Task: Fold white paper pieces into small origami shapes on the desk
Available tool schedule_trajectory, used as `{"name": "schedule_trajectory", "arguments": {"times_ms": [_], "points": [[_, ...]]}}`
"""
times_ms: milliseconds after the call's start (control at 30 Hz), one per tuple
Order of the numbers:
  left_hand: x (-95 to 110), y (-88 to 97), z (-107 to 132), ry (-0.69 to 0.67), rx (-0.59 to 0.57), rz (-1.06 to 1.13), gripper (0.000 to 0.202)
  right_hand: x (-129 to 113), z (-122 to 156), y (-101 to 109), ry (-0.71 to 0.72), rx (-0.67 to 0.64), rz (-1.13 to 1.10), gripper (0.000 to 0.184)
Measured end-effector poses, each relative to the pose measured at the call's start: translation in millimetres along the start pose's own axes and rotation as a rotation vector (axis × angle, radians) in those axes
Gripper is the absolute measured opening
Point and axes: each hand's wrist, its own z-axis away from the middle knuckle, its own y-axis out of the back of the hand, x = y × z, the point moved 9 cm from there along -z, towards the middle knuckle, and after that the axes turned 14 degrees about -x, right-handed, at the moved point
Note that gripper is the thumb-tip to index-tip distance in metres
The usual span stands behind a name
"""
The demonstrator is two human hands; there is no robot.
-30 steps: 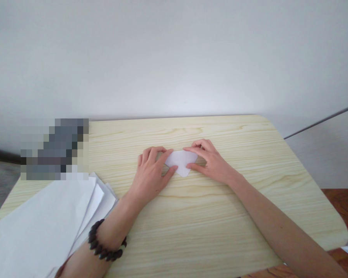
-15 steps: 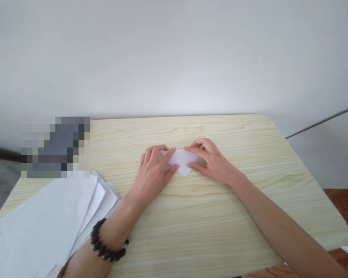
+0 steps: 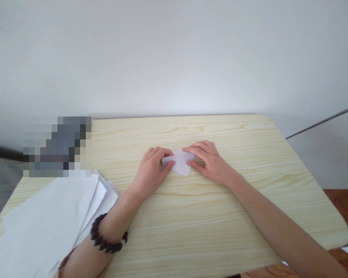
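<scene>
White paper sheets lie in an uneven pile at the left. Next, the left hand pinches the left end of a folded paper between thumb and fingers. This small, plain white piece sits mid-worktop, its left end bent up, faint creases across its middle, its near edge coming to a blunt point. The right hand grips its right end, thumb nearer.

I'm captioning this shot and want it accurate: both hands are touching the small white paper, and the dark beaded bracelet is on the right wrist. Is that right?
Not quite: the head view shows the dark beaded bracelet on the left wrist. The left hand and right hand are both touching the small white paper.
</scene>
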Motion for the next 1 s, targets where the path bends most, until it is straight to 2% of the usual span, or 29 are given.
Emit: {"name": "schedule_trajectory", "arguments": {"times_ms": [100,233,500,633,867,1000], "points": [[-2.7,-2.9,-2.1,0.0,-0.057,-0.046,0.013,4.9,-1.4,-1.1,-0.001,0.001,-0.092,0.029],[4.8,-3.5,-2.0,-0.112,-0.088,-0.162,0.012,2.7,-2.4,-1.3,0.078,0.005,-0.147,0.019],[22.3,2.8,10.6,-0.279,0.059,-0.375,0.016,-12.7,7.3,0.3,0.185,0.085,0.064,0.024],[31.1,0.7,16.3,-0.319,0.069,-0.451,0.017,-15.3,7.7,-3.4,0.172,0.057,0.141,0.025],[38.4,-5.0,18.9,-0.337,0.05,-0.537,0.018,-7.6,7.6,-0.5,0.081,0.057,0.074,0.021],[40.2,-4.9,22.1,-0.395,0.033,-0.543,0.023,-13.6,12.4,-2.4,0.106,0.051,0.198,0.023]]}}
